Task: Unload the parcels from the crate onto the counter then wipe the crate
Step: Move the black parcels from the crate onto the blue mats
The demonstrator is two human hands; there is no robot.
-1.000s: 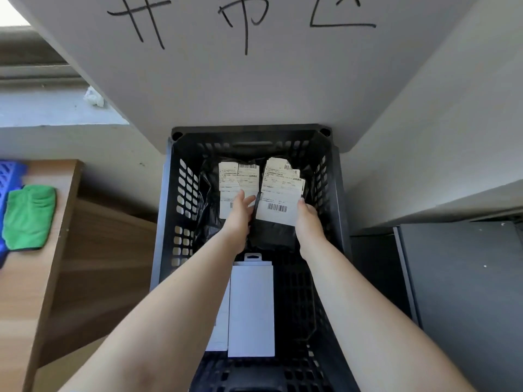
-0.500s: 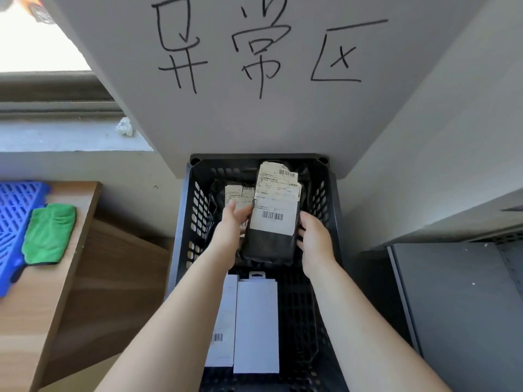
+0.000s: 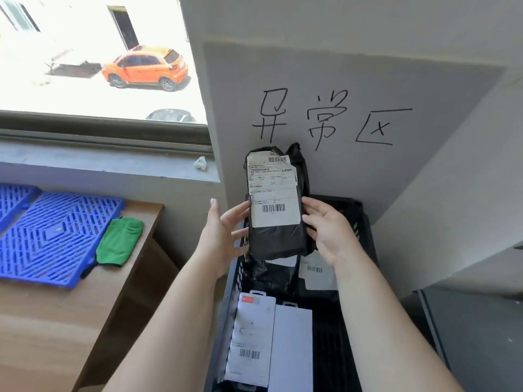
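Parcel (image 3: 276, 205), black poly bag with white shipping label, was up out of the crate (image 3: 365, 222) and upright in mid-air above its far end; half a second before it sat low between the walls, a second before it lay flat on the pile. Left hand (image 3: 219, 239) had its grip clamped on the bag's left edge, fingers curled round it. Right hand (image 3: 328, 230) likewise pinched the right edge, thumb on the front. View had swung left toward the table (image 3: 70, 321), so the carry-over looked started, not finished. Left in the crate: another black bag (image 3: 271, 275), a labelled one (image 3: 317, 274) under the right wrist, two white boxes (image 3: 254, 335) near end. Green cloth (image 3: 120, 241) lay on the blue grid mat (image 3: 53, 236) on the table, untouched. Wipe step was some way off. Bag looked soft, could sag in transfer.
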